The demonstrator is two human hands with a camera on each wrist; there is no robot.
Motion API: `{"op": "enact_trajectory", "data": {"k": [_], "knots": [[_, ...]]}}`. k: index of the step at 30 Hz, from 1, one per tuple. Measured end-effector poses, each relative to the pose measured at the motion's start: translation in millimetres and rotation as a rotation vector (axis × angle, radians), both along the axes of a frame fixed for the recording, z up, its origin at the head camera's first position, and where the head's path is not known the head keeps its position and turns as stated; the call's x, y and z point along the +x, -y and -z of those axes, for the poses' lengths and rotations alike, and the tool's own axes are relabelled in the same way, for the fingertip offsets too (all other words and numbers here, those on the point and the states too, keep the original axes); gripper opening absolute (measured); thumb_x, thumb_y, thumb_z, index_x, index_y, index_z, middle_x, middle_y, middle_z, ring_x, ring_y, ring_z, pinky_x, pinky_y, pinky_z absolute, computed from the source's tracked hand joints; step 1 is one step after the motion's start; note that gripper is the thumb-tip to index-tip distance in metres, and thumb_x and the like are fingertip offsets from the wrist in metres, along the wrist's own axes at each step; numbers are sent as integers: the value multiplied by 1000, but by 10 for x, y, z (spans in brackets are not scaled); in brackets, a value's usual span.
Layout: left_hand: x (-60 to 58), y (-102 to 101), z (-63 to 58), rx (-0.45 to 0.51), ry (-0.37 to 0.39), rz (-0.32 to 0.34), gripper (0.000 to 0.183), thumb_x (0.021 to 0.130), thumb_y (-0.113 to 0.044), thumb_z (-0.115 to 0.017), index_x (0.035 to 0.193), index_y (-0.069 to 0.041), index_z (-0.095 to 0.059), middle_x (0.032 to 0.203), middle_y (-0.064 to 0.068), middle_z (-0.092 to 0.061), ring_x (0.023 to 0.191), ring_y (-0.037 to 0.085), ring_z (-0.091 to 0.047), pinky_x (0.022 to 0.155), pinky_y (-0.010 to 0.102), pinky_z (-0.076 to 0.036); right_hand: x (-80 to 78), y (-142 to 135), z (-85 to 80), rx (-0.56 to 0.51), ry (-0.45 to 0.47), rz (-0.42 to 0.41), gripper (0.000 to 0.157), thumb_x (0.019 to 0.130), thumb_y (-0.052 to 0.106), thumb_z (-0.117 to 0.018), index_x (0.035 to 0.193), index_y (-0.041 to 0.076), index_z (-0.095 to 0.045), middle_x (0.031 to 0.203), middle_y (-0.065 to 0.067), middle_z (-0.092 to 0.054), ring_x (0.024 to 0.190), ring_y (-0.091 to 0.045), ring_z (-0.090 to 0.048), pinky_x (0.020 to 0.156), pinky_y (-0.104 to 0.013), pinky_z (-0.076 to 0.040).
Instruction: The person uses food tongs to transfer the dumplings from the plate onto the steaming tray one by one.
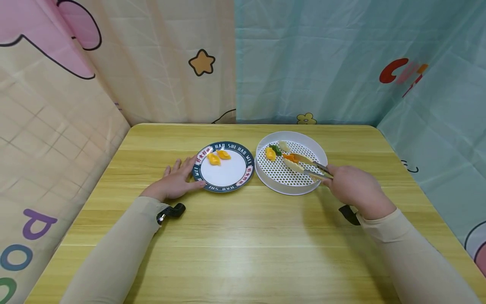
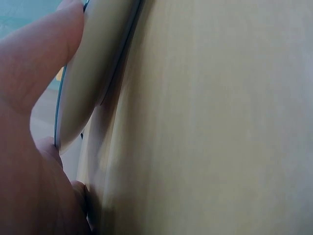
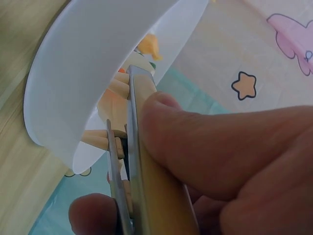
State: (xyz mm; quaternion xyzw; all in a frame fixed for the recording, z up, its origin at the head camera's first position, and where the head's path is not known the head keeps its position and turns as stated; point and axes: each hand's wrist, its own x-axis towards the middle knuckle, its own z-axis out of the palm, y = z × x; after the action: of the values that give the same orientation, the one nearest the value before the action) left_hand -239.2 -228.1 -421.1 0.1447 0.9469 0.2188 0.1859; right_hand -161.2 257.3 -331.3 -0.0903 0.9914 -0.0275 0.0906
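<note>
My left hand (image 1: 175,180) lies at the left side of a round plate (image 1: 224,189), fingers spread and thumb touching its rim. Two yellow dumpling-shaped pieces (image 1: 214,159) sit on the plate's upper left. With my right hand (image 1: 353,185) I hold a pair of food tongs (image 3: 164,196), thumb on one arm. Their tips reach into a white round steamer basket (image 1: 288,189) with a perforated base, one on either side of an orange dumpling (image 1: 291,157). How firmly they pinch it cannot be told. Beside it lie a yellow dumpling (image 1: 271,154), a green one (image 1: 276,149) and a whitish one (image 1: 284,146).
Plate and basket stand side by side, almost touching, on a wooden table (image 1: 228,245). Printed curtains (image 1: 171,63) hang behind the table and along both sides. A dark wrist device (image 1: 171,212) sits at my left cuff.
</note>
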Motion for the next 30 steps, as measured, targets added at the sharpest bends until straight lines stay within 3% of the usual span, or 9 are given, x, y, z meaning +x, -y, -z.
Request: {"op": "enact_trajectory", "data": {"k": [7, 14, 20, 23, 26, 30], "knots": [[6, 3, 8, 3, 5, -4, 111, 95, -79, -51, 171, -24, 8, 178, 18, 5, 160, 53, 14, 124, 74, 12, 9, 18, -24, 1, 14, 20, 44, 107, 36, -61, 134, 1, -60, 99, -16, -73, 89, -34, -70, 69, -51, -56], [-12, 14, 20, 6, 17, -14, 112, 93, -82, -52, 170, -29, 11, 178, 17, 6, 160, 52, 15, 125, 73, 13, 77, 141, -107, -26, -41, 38, 48, 107, 38, -60, 137, 2, -56, 92, -14, -71, 76, -27, -64, 57, -42, -49], [-17, 4, 11, 8, 19, -15, 113, 93, -81, -53, 170, -28, 10, 178, 17, 6, 160, 51, 16, 125, 72, 12, 108, 475, -108, -30, -112, -21, 57, 107, 39, -59, 151, 4, -52, 102, -19, -74, 76, -27, -65, 53, -39, -47], [-9, -1, 4, 4, 16, -12, 113, 93, -81, -52, 170, -27, 10, 178, 17, 6, 160, 51, 16, 125, 72, 12, 93, 669, -55, -58, -128, -50, 60, 107, 40, -58, 157, 7, -48, 112, -19, -74, 86, -29, -69, 56, -41, -50], [-5, 4, 6, 0, 12, -14, 113, 93, -81, -52, 170, -27, 10, 178, 16, 6, 161, 51, 15, 125, 72, 12, 55, 874, 17, -88, -138, -98, 57, 107, 39, -59, 154, 9, -51, 112, -17, -75, 91, -30, -71, 63, -44, -55], [-12, 13, 23, 2, 11, -16, 113, 93, -82, -52, 170, -27, 11, 178, 16, 6, 161, 51, 15, 125, 73, 13, -16, 1170, 90, -110, -78, -125, 46, 106, 39, -61, 142, 10, -59, 101, -11, -72, 82, -25, -64, 66, -40, -53]]}}
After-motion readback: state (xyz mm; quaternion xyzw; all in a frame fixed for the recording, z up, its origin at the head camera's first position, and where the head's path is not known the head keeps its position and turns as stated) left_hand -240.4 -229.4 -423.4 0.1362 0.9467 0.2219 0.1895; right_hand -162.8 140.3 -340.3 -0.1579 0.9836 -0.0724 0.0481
